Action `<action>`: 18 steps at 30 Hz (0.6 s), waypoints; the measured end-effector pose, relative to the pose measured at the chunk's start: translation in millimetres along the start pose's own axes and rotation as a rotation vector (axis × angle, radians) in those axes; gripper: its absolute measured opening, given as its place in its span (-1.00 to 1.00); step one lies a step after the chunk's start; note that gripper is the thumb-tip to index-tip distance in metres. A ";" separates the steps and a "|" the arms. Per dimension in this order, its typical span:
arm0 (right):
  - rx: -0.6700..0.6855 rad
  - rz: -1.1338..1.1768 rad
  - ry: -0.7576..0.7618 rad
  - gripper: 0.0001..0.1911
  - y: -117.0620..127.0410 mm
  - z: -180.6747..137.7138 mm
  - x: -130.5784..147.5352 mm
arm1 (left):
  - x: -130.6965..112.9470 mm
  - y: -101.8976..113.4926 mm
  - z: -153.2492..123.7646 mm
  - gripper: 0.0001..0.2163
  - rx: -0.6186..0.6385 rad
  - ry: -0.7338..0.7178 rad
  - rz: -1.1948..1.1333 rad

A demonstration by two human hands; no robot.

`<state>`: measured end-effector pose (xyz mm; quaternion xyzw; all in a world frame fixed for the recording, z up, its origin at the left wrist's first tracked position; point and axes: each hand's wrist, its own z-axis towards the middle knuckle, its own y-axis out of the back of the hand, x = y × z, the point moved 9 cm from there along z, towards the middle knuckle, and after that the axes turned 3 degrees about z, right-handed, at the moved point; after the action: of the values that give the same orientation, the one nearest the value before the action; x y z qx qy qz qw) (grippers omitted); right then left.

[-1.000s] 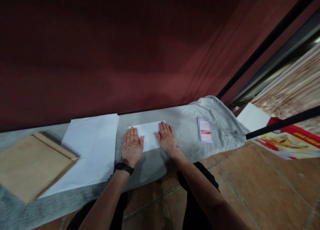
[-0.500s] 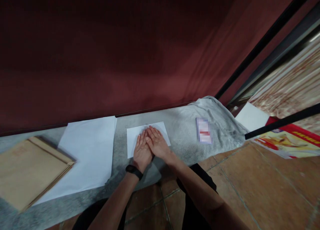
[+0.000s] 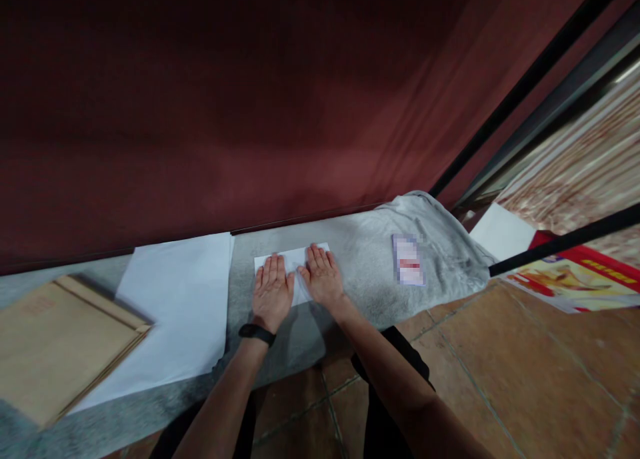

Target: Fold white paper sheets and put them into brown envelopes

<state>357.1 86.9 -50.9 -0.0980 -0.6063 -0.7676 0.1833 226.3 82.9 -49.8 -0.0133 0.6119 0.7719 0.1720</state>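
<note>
A folded white paper lies on the grey cloth in front of me. My left hand rests flat on the paper's left part, fingers stretched out, a black band on the wrist. My right hand lies flat on the paper's right part, fingers stretched out too. The two hands sit side by side, almost touching, and cover most of the paper.
A stack of white sheets lies to the left, with brown envelopes further left. A small printed card sits on the cloth at right. A dark red wall rises behind. Printed posters and a black bar are at right, tiled floor below.
Both hands came together at the paper's middle, overlapping, then slid slightly apart; they now lie flat side by side on it.
</note>
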 end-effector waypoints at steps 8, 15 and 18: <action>-0.014 -0.078 -0.039 -0.33 15.1 -7.8 -29.9 | 15.0 5.2 -2.5 -0.41 -0.049 0.064 0.038; 0.002 -0.163 -0.085 -0.29 21.6 -12.8 -43.1 | 17.3 9.1 -3.8 -0.38 -0.046 0.102 0.081; -0.013 -0.175 -0.122 -0.31 29.4 -13.7 -42.7 | 16.1 12.2 -3.9 -0.39 -0.054 0.105 0.064</action>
<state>408.8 74.9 -43.9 -0.0924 -0.6175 -0.7772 0.0776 207.0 80.8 -43.0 -0.0392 0.5990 0.7915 0.1146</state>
